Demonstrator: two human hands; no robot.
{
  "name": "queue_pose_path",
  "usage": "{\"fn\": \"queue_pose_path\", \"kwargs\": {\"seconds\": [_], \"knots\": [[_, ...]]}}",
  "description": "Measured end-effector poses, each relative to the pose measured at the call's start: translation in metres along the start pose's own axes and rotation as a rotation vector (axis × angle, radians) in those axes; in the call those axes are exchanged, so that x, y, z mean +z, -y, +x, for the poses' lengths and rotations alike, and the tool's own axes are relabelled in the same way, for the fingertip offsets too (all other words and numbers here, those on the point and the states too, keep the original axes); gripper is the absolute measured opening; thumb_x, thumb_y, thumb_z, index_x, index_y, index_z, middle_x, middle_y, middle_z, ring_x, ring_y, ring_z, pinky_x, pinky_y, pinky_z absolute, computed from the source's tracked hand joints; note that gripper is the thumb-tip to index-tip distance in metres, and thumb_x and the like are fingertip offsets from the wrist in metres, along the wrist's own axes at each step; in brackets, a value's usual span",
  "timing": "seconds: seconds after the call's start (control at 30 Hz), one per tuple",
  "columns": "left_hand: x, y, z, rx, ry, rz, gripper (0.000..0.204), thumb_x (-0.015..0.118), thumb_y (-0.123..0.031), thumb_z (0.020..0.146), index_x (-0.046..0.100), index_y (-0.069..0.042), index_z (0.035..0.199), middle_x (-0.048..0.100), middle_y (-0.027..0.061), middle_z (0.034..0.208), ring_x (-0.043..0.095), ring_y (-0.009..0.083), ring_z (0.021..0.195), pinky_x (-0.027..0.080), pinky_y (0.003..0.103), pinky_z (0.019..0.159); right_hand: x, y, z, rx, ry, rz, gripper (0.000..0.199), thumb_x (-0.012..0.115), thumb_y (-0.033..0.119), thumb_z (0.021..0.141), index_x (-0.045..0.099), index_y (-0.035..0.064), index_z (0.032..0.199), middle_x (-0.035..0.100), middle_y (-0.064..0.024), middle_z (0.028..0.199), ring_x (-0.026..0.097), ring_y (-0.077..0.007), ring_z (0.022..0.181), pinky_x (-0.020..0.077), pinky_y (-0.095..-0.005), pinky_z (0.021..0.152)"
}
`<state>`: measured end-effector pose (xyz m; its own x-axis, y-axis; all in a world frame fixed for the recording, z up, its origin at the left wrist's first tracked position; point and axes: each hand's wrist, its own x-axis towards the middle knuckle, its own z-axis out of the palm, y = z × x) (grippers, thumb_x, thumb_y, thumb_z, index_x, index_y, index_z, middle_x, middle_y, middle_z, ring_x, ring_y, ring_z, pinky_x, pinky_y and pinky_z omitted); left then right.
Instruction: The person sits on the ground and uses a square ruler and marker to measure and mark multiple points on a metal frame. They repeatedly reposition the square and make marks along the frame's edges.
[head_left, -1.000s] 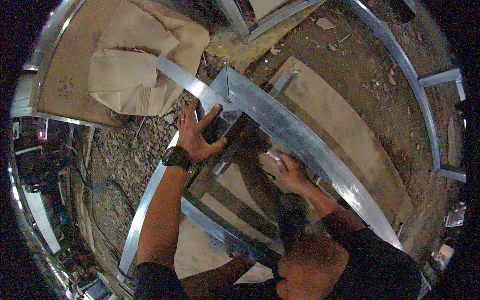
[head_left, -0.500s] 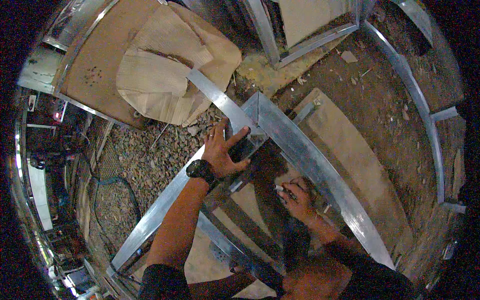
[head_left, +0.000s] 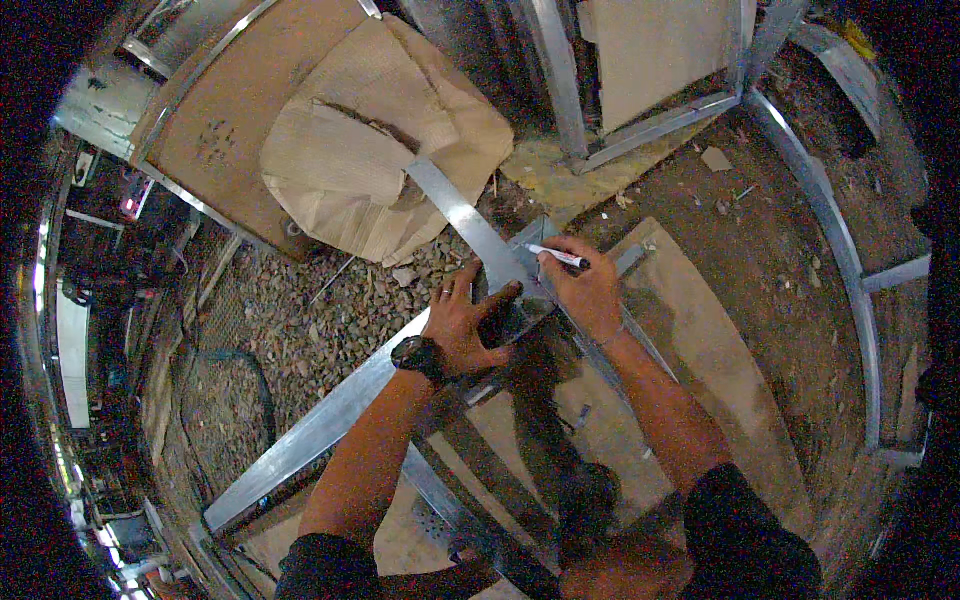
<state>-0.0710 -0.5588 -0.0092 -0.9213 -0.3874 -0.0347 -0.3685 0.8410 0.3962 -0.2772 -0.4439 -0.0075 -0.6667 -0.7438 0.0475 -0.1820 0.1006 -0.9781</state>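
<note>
A flat metal strip (head_left: 458,213) with a wider lower end lies across the mitred corner of a galvanized metal frame. My left hand (head_left: 462,325), with a black watch on its wrist, grips this strip at the corner, thumb and forefinger spread around the wide end. My right hand (head_left: 583,285) closes around a white marker (head_left: 560,257) with a black end. The marker's tip meets the corner beside the strip. One long frame bar (head_left: 320,425) runs down to the left. My right forearm partly hides the other bar (head_left: 655,350), which runs down to the right.
Cardboard (head_left: 330,170) lies beyond the strip, with gravel (head_left: 320,310) left of my left hand. Another metal frame (head_left: 660,130) stands at the far right. A cardboard sheet (head_left: 700,330) lies on the dirt floor, and a dark hose (head_left: 262,385) curves at left.
My right hand has moved up and forward with the marker, from low between the bars to the frame's corner. My left hand stays on the strip. The whole view has shifted slightly.
</note>
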Motion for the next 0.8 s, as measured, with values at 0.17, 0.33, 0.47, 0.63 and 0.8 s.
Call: {"fn": "queue_pose_path", "kwargs": {"seconds": [0.17,0.33,0.47,0.63,0.8], "knots": [[0.0,-0.003,-0.003,-0.037,0.004,-0.015,0.098,0.085,-0.05,0.061,0.052,-0.04,0.153,0.027,0.0288,0.162,0.034,0.0538,0.144,0.03,0.066,0.118,0.01,-0.004,-0.001,-0.045,0.04,-0.064,0.024,0.079,0.019,0.092,0.077,0.0057,0.111,0.079,-0.0118,0.101,0.075,-0.0188,0.09,0.0586,-0.0339,0.081],[0.001,-0.002,-0.003,-0.029,-0.022,-0.015,0.097,0.084,-0.049,0.061,0.053,-0.039,0.152,0.028,0.0291,0.161,0.034,0.0539,0.144,0.031,0.066,0.118,0.016,-0.01,0.006,-0.088,0.042,-0.094,0.024,0.079,0.019,0.09,0.077,0.006,0.111,0.079,-0.0145,0.103,0.077,-0.0235,0.09,0.0597,-0.0359,0.081],[0.004,-0.001,-0.004,-0.021,-0.039,-0.019,0.098,0.084,-0.049,0.059,0.054,-0.039,0.152,0.029,0.0289,0.161,0.034,0.0539,0.144,0.031,0.066,0.118,0.017,-0.011,0.008,-0.154,0.045,-0.087,0.023,0.078,0.017,0.09,0.076,0.0054,0.109,0.079,-0.0143,0.102,0.077,-0.0259,0.091,0.0599,-0.0368,0.081],[0.006,0.002,-0.004,-0.003,-0.058,-0.038,0.097,0.084,-0.051,0.059,0.055,-0.04,0.151,0.03,0.0286,0.162,0.033,0.0543,0.144,0.029,0.066,0.118,0.003,-0.004,-0.003,-0.147,0.074,-0.227,0.022,0.078,0.018,0.089,0.076,0.0052,0.107,0.078,-0.016,0.098,0.077,-0.0294,0.09,0.0601,-0.0393,0.079],[0.004,0.0,-0.003,-0.045,0.006,-0.01,0.096,0.085,-0.053,0.063,0.052,-0.041,0.153,0.028,0.0282,0.163,0.031,0.0542,0.147,0.027,0.068,0.119,-0.031,0.0,-0.028,-0.043,0.17,-0.283,0.023,0.077,0.015,0.09,0.076,0.0038,0.11,0.078,-0.0108,0.103,0.074,-0.0202,0.093,0.0574,-0.0344,0.084]]}}
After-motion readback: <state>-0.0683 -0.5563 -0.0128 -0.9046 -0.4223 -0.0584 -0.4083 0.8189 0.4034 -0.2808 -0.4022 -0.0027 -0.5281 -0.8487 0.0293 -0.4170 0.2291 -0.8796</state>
